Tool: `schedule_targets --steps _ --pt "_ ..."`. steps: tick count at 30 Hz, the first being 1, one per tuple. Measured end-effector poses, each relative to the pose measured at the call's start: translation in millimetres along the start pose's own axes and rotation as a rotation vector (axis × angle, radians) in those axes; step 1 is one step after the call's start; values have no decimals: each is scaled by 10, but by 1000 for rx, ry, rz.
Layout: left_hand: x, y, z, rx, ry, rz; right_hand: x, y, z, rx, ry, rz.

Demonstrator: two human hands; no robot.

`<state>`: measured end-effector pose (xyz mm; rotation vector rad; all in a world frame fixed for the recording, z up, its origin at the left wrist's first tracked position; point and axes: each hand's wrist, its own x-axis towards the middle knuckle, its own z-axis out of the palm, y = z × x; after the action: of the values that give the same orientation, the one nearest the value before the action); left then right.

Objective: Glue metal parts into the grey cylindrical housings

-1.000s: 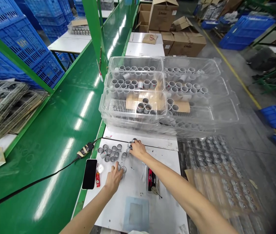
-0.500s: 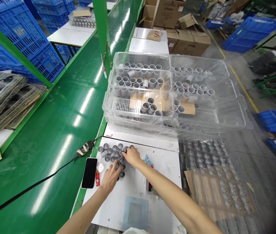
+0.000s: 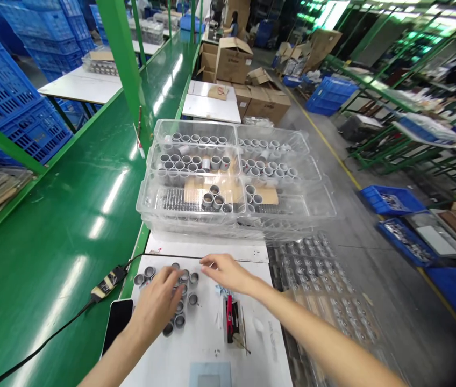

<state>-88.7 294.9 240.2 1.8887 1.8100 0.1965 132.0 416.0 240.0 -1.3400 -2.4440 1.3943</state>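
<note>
Several short grey rings (image 3: 193, 299) stand in a loose cluster on the white table (image 3: 196, 344). Over the cluster's left part lies my left hand (image 3: 157, 301), fingers spread and reaching down among the rings, some of which it hides. My right hand (image 3: 228, 272) hovers just right of the cluster, its fingers loosely bent and apart from the rings, with nothing visible in it. Behind both hands, a clear plastic tray (image 3: 159, 207) with compartments holds more upright grey rings.
To the left runs a green conveyor belt (image 3: 66, 258) with a black cable (image 3: 50, 337). A dark-screened phone (image 3: 118, 322) lies at the table's left edge. Near my right forearm sits a small box with a red-handled tool (image 3: 229, 320). Clear trays (image 3: 333, 301) are stacked on the right.
The view has tilted up and turned right. My right hand has drawn back from the rings to the right, while my left hand has moved farther over them.
</note>
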Motion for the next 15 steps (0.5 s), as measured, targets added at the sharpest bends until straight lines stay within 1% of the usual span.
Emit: schedule_targets --steps 2,4,5,6,7,8,9,11,13,15 --pt "377 243 -526 -43 122 61 -112 -87 -662 -27 96 -52" --pt "819 490 -949 -66 205 93 -147 -120 -1282 -102 243 -46" --pt "1053 604 -1100 -72 223 95 -130 -109 -1543 -155 322 -22" --pt "1285 707 -1208 -73 221 83 -91 -81 -1760 -212 385 9" --pt "1510 797 -1275 -70 204 52 -34 -39 -1928 -266 420 41" --pt "1719 873 -1305 -62 160 7 36 12 -2047 -314 427 73" --pt "1906 934 -1307 -56 100 -47 112 68 -2121 -355 410 104" --pt "2198 1013 -1259 -43 -30 -143 259 176 -2164 -408 339 160" --pt "2379 1049 -1186 -28 -131 -209 379 261 -2126 -435 279 204" --pt "2476 1065 -1123 -17 -205 -240 465 320 -2070 -453 255 234"
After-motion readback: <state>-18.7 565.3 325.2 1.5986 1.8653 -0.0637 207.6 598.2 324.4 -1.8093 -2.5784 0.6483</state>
